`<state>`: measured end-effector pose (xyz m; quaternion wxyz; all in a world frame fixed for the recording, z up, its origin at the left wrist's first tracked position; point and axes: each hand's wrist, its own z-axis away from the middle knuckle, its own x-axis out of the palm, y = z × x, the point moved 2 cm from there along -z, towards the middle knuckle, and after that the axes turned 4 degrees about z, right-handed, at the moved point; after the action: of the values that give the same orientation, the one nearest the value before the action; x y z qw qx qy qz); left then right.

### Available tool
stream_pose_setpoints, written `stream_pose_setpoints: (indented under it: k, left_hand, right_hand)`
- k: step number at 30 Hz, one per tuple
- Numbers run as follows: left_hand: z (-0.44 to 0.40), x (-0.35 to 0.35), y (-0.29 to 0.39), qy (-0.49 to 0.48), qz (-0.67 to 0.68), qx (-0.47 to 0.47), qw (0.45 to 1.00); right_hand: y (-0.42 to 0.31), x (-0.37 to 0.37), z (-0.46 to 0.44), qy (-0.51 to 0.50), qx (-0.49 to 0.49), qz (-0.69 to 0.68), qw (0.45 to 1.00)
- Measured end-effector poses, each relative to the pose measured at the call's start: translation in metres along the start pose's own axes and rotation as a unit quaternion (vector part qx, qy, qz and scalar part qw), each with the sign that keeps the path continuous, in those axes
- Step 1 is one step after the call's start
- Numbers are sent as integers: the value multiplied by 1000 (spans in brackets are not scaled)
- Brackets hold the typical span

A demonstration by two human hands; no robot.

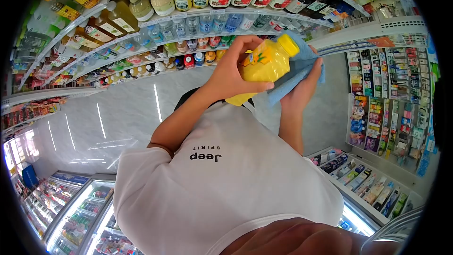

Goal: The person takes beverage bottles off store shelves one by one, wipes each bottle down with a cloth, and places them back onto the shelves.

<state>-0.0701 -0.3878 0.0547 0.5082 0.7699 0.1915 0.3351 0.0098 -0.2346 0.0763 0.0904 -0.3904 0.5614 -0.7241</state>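
My left hand [232, 68] is wrapped round a yellow bottle [270, 62], thumb across its near side. The bottle is tilted, with its yellow cap toward the upper right. A light blue cloth [289, 86] lies behind and to the right of the bottle, and my right hand [303, 87] is closed on it. Cloth and bottle overlap in view; whether they touch is unclear. Below my left hand a flat yellow piece [241, 98] shows; I cannot tell what it belongs to.
Curved shelves [170, 16] of bottled drinks stand ahead. Shelves of small packages [377, 104] are on the right, above a low bin of boxed goods [363, 179]. Glass-doored coolers [85, 212] stand at the lower left. Grey floor [127, 108] lies between.
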Motion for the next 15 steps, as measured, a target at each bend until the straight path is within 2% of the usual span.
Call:
stream_pose_setpoints:
  k: [3,6,9,12,15]
  left_hand:
    - [2,0,-5,29,-7,-87,996]
    - [-1,3,-10,40,-152,-31,987]
    - [-4,5,-15,44,-223,13,974]
    - [-5,2,-25,65,-171,-13,983]
    - [-6,-5,-32,82,6,-160,984]
  right_hand:
    - [7,-16,-7,-57,33,58,996]
    - [24,-21,-3,-101,40,49,993]
    - [39,-27,-8,-35,37,103,993]
    - [31,-24,-17,-43,73,68,994]
    - [51,-59,-32,-40,156,66,985]
